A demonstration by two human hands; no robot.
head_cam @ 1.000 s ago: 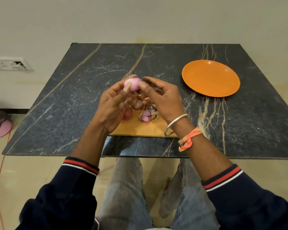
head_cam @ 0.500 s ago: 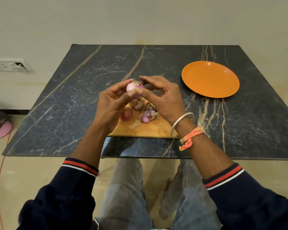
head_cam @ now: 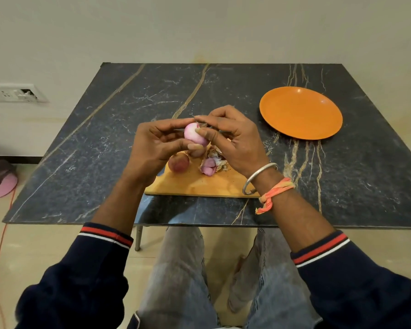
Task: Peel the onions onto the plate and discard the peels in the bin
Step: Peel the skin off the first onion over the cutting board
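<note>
On the marble table [head_cam: 100, 162], peels [head_cam: 212, 163] litter the board [head_cam: 199, 186] beneath left hand [head_cam: 152, 144] and right hand [head_cam: 239, 142] gripping pink onion [head_cam: 192, 134]

single wide-angle view from the head, facing forward and steeply down. close above a dark marble table [head_cam: 93, 162], near edge crossing lower mid-frame, lap [head_cam: 183, 269] and sleeves [head_cam: 81, 281] filling the bottom. left hand [head_cam: 157, 143] and right hand [head_cam: 237, 141] centred and near; pale wall [head_cam: 199, 27] across the top.

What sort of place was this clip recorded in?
Likely a home dining or kitchen corner: a marble-look table against a plain wall, a wooden cutting board, and an orange plate.
</note>
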